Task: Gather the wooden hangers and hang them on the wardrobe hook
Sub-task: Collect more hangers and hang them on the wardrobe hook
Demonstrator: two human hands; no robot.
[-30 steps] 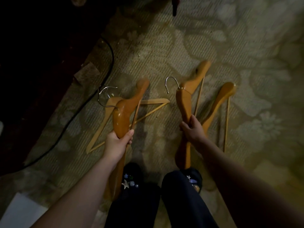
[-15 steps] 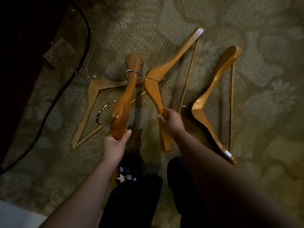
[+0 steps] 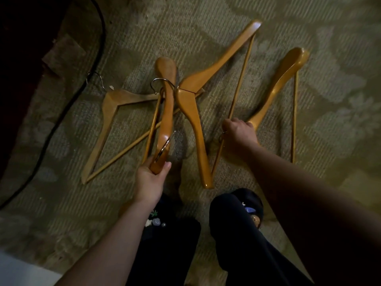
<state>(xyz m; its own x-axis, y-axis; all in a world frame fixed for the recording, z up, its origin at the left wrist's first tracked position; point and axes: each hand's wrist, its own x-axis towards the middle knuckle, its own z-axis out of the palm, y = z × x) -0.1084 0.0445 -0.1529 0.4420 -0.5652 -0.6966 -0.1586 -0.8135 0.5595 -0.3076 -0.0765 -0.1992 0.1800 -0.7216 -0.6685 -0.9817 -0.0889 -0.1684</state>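
While the left hand wraps its fingers around the near end of one wooden hanger, lifted edge-on, the right hand is curled over the neck of the rightmost hanger; whether it grips is unclear. Between them a third hanger lies flat on the patterned carpet. A paler hanger lies left, near a black cable.

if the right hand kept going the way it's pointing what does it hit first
Probably the rightmost hanger: the right hand already sits at its neck, and its arm runs up and right from there. Depth is unclear.
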